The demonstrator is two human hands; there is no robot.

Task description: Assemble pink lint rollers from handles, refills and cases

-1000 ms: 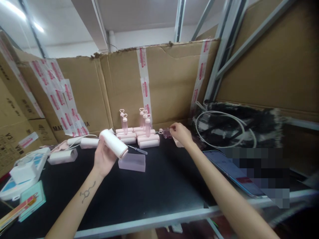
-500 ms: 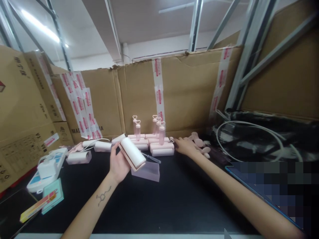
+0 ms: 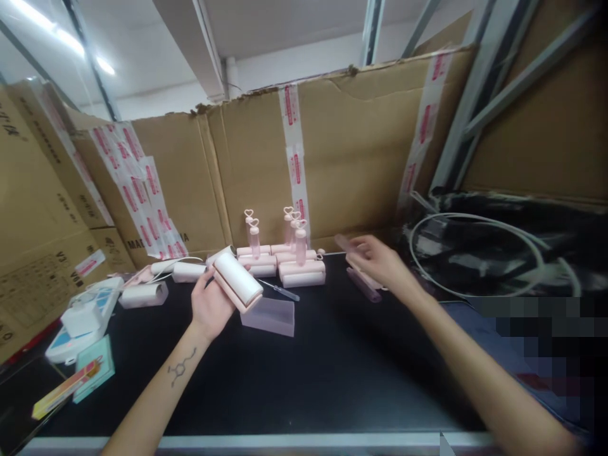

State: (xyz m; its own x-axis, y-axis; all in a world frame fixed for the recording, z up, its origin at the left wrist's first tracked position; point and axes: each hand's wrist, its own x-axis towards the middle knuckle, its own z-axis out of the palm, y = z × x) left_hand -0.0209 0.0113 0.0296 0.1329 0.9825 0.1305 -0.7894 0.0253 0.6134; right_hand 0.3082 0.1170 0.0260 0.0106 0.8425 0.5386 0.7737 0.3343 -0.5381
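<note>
My left hand (image 3: 211, 310) is wrapped round a white-and-pink rounded device (image 3: 239, 278), held tilted above the black table. At the right, my right hand (image 3: 377, 261) is raised with its fingers pinched on a small translucent pink piece (image 3: 342, 242), blurred by motion. Below that hand lies a translucent pink tube-like part (image 3: 363, 285), with other pink bits partly hidden behind the fingers. Between the hands stand several pink-and-white devices (image 3: 303, 273), some with a clear pink tube (image 3: 301, 248) topped by a heart-shaped loop. A translucent lilac box (image 3: 268, 316) sits beside the held device.
A screwdriver (image 3: 280, 290) lies behind the lilac box. At the left are more white devices (image 3: 142, 295), a white power strip (image 3: 85, 320), a teal box (image 3: 95, 367) and a yellow-orange packet (image 3: 66, 387). A pale cable (image 3: 475, 218) loops over black plastic at the right. Cardboard (image 3: 351, 145) walls the back.
My right hand has lifted and moved right from the pink parts, now with a translucent piece in its fingers. My left hand keeps hold of the device. The view has shifted slightly.
</note>
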